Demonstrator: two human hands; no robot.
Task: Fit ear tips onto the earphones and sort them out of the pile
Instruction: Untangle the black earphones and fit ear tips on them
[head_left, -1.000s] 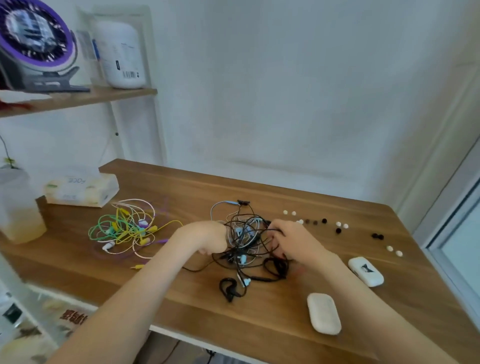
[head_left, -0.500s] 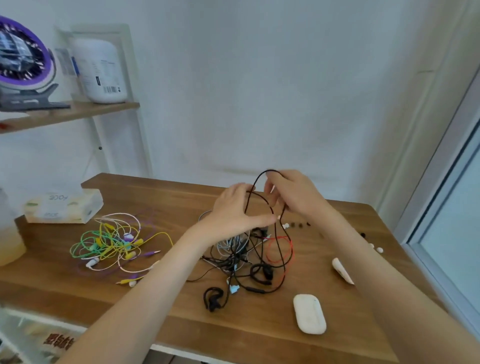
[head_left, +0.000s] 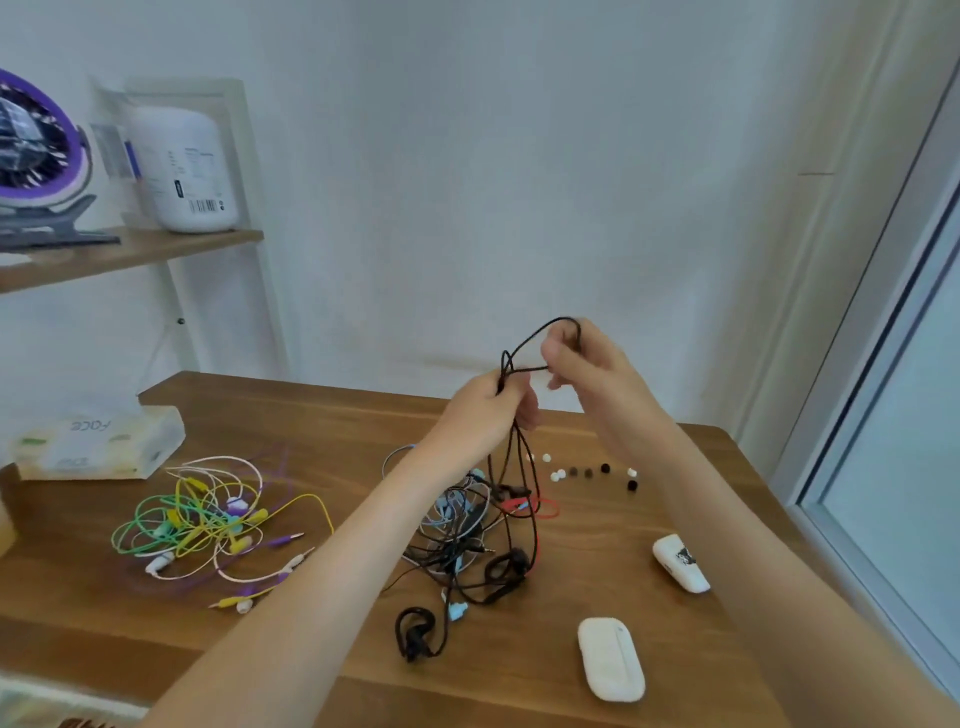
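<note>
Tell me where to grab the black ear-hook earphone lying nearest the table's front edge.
Probably pinch the black ear-hook earphone by its curved hook, coming from above on the near side: it lies flat on the wooden table, clear of the dark cable tangle, only its thin cable trailing back.

Plain white wall behind the fingers, brown wooden table spread beneath them, white-framed wooden shelf well off to their left, grey-framed window away on their right, soft even light over all.
</note>
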